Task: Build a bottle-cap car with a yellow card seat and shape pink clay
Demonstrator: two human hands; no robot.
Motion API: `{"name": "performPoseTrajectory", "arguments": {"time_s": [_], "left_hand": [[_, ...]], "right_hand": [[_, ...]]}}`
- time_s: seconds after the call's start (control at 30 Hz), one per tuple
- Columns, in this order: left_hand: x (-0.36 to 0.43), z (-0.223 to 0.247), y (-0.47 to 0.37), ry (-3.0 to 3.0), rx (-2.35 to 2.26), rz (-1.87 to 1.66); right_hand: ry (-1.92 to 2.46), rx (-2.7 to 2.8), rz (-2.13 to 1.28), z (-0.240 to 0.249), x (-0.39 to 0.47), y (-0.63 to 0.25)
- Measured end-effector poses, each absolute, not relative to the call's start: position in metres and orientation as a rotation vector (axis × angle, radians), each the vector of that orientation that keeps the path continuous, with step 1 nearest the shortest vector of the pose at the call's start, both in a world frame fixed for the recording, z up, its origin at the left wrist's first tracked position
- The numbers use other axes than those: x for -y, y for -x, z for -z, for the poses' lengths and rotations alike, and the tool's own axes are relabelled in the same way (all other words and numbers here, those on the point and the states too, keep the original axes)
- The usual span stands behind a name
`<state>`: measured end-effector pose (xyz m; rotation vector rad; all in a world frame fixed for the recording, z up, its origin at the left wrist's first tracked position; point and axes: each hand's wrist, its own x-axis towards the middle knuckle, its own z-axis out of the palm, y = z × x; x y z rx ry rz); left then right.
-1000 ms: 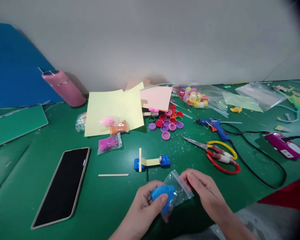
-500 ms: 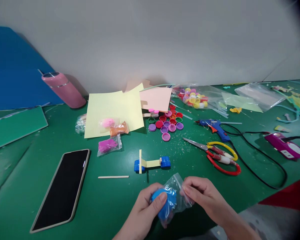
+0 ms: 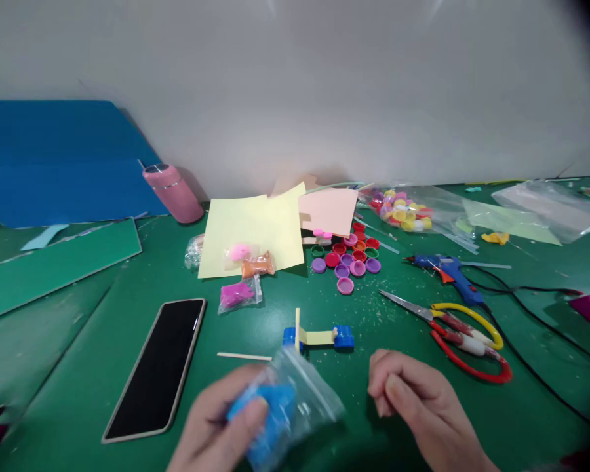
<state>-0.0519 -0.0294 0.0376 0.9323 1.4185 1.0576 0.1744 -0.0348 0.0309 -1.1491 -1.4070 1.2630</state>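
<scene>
From the head camera, the left hand [image 3: 216, 429] grips a clear plastic bag [image 3: 295, 410] with a blue lump [image 3: 268, 419] inside, low at the near edge of the green table [image 3: 78, 367]. The right hand [image 3: 415, 400] hangs just right of the bag, fingers loosely curled, holding nothing. Beyond lie a small blue-wheeled paper piece [image 3: 319, 337], a wooden stick [image 3: 244, 356], a phone [image 3: 160, 367] to the left and scissors [image 3: 452, 324] to the right.

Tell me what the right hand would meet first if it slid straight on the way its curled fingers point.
The right hand points left, toward the clear bag of blue clay in the left hand. It would probably meet that bag first, though depth is uncertain.
</scene>
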Motion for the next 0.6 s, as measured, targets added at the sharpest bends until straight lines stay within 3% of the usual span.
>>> {"name": "performPoseTrajectory", "arguments": {"time_s": [0.1,0.23,0.4,0.6], "left_hand": [[-0.008,-0.038,0.071,-1.266,-1.623,-1.113],[-0.051,-0.02,0.079,-2.167,-1.896,-0.633],[-0.078,-0.007,0.069,-2.305,-2.205,-0.572],[-0.141,-0.012,0.08,-2.36,-2.21,-0.516]], "right_hand": [[1.205,1.266,-1.161,-0.023,0.03,-0.177],[1.35,1.248,-1.097,-0.014,0.028,-0.182],[1.445,1.365,-0.98,-0.004,0.026,-0.184],[1.433,1.484,-0.743,0.012,0.021,-0.185]]}}
